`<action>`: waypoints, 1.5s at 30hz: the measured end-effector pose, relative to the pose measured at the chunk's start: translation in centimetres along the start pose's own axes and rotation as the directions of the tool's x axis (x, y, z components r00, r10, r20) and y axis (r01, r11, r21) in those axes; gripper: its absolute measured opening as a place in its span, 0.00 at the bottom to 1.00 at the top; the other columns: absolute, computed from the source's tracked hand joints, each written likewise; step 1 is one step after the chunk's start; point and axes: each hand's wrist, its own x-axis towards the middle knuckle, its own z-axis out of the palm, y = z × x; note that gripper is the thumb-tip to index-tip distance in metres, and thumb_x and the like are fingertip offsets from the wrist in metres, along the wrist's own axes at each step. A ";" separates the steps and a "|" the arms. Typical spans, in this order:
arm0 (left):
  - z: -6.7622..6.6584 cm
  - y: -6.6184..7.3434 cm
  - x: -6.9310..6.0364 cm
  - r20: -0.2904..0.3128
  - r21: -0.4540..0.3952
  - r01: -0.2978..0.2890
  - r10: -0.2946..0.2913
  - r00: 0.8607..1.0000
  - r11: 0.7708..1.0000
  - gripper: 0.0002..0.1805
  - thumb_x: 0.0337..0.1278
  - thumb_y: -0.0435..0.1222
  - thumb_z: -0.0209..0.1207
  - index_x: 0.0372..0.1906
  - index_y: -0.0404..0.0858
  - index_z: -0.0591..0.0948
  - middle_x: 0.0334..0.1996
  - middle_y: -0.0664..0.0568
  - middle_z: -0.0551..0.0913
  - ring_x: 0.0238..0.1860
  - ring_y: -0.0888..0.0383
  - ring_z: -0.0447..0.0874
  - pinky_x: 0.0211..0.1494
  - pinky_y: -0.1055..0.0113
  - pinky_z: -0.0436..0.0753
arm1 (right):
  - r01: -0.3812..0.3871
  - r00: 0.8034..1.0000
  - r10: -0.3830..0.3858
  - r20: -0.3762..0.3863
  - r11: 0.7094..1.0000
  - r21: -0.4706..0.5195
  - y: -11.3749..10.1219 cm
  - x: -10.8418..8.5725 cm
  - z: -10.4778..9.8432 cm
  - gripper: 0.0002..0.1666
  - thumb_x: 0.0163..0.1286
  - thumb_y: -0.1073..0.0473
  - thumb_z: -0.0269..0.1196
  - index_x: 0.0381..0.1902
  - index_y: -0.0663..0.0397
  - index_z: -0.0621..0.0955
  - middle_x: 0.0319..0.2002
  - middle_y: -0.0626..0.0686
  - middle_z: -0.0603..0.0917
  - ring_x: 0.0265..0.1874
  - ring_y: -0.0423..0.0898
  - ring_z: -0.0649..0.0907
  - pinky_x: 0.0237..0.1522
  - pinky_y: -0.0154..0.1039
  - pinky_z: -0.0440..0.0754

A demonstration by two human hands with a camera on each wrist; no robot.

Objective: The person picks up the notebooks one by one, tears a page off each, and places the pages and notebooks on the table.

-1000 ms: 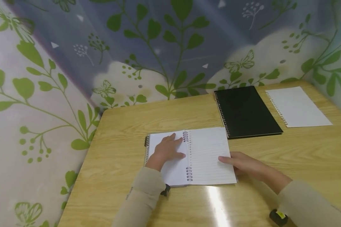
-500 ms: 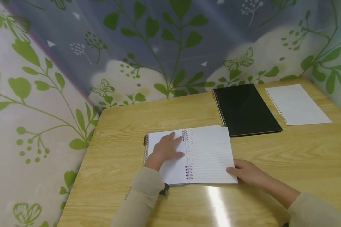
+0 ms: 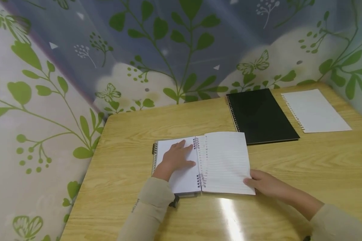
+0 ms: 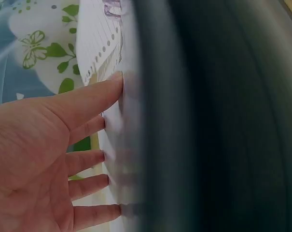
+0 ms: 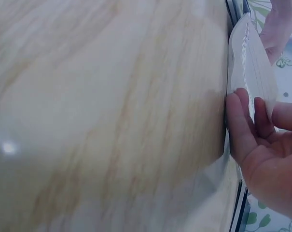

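Note:
An open spiral notebook lies on the wooden table, its left side blank white. My left hand rests on that left side with straight, spread fingers; the left wrist view shows its fingertips touching the paper. At the lower right corner of a lined sheet, my right hand pinches the paper between thumb and fingers. The sheet's holed edge stands to the right of the spiral binding, apart from it along the top. In the right wrist view my right hand holds the bowed sheet.
Behind and to the right lies a black spiral notebook, close to the lined sheet's top right corner. Beyond it is a loose white sheet with a torn-hole edge. A patterned wall borders the wooden table.
My right hand has moved right and slightly down, pulling the lined sheet. The sheet's holed edge has shifted right, away from the binding. My left hand has stayed on the left side.

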 end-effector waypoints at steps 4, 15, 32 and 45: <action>-0.1 0.2 -0.1 -0.002 -0.003 -0.005 0.005 1.000 1.000 0.39 0.53 0.56 0.56 0.70 0.54 0.57 0.74 0.52 0.45 0.73 0.47 0.45 0.70 0.49 0.57 | 0.044 0.997 -0.046 0.067 0.998 0.034 0.5 -0.1 -0.8 0.34 0.72 0.53 0.49 0.64 0.75 0.59 0.51 0.63 0.77 0.44 0.45 0.76 0.41 0.33 0.76; -0.1 0.0 -0.2 -0.014 -0.031 0.011 -0.011 1.000 0.999 0.39 0.52 0.55 0.58 0.70 0.53 0.59 0.74 0.52 0.47 0.73 0.48 0.45 0.70 0.49 0.58 | -0.065 0.992 0.035 0.119 0.964 0.257 1.0 0.2 -1.8 0.26 0.70 0.50 0.51 0.52 0.70 0.68 0.42 0.60 0.83 0.39 0.45 0.84 0.42 0.40 0.83; -0.1 0.2 -0.4 -0.009 -0.026 0.016 -0.016 1.000 1.000 0.39 0.54 0.56 0.57 0.70 0.55 0.57 0.74 0.53 0.45 0.73 0.49 0.44 0.69 0.48 0.58 | -0.213 0.959 0.247 -0.139 0.951 0.225 1.2 -0.8 -2.8 0.33 0.62 0.64 0.51 0.59 0.77 0.52 0.28 0.52 0.73 0.22 0.41 0.76 0.26 0.36 0.80; 0.0 0.2 -0.5 -0.019 -0.016 0.010 -0.010 1.000 1.000 0.39 0.54 0.56 0.56 0.70 0.53 0.58 0.74 0.52 0.46 0.73 0.48 0.44 0.68 0.47 0.59 | -0.070 0.981 0.188 -0.054 0.594 0.802 3.7 -0.9 -5.3 0.25 0.72 0.49 0.48 0.58 0.58 0.57 0.37 0.46 0.81 0.39 0.40 0.83 0.45 0.37 0.82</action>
